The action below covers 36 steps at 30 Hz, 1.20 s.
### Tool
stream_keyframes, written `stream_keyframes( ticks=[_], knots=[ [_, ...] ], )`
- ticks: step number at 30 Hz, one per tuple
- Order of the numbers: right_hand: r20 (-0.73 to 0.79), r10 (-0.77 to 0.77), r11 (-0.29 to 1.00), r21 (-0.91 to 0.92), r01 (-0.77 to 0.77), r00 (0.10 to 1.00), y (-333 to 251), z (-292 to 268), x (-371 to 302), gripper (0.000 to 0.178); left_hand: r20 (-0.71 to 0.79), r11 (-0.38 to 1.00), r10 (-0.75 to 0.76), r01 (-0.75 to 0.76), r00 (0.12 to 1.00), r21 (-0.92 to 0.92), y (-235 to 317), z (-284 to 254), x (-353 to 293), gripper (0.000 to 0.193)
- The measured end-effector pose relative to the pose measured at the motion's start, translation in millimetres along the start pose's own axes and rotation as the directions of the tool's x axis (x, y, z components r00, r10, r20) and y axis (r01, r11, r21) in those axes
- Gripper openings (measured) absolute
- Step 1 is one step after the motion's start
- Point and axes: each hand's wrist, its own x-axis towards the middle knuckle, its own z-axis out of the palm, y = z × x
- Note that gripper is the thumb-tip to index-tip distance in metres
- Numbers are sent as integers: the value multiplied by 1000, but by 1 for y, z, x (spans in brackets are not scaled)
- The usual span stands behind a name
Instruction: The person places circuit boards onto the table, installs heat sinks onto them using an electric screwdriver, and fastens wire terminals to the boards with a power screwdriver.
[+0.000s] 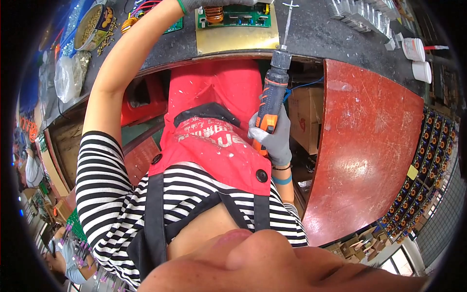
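Observation:
My right hand [278,138], in a grey glove, is wrapped round the grip of an electric screwdriver [276,90] with a dark body and orange parts. Its long bit [288,29] points away from me over the bench, with a small silver crosspiece at the tip. At the top edge, my gloved left hand [221,2] reaches across a green circuit board [243,19] with a copper coil [213,14] on it. The frame cuts off most of that hand, so its grip is hidden. Under the board lies a brass-coloured metal plate [236,41] at the bench's near edge.
Finned metal heat sinks [365,17] and white tubs [414,50] stand at the right. On the left are a bucket of small brass-coloured parts [91,29], a clear plastic bag [70,75] and another copper coil [128,24]. A red panel [365,146] stands beside my right arm.

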Motion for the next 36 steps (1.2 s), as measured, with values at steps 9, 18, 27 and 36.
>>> stream_keyframes(
  ticks=[9,18,27,36],
  knots=[
    [30,19,1000,1,-19,999,3,3,0,62,-95,997,59,-63,994,-34,0,-3,-7,45],
    [103,131,975,168,-147,986,3,5,1,58,-189,996,73,-81,979,-32,0,9,-14,35],
    [99,132,982,122,-144,986,4,4,7,55,-246,998,30,-44,969,-52,6,18,-19,31],
    [111,133,977,151,-149,985,4,4,8,57,-266,993,119,-110,957,47,6,19,-20,30]
  ],
)
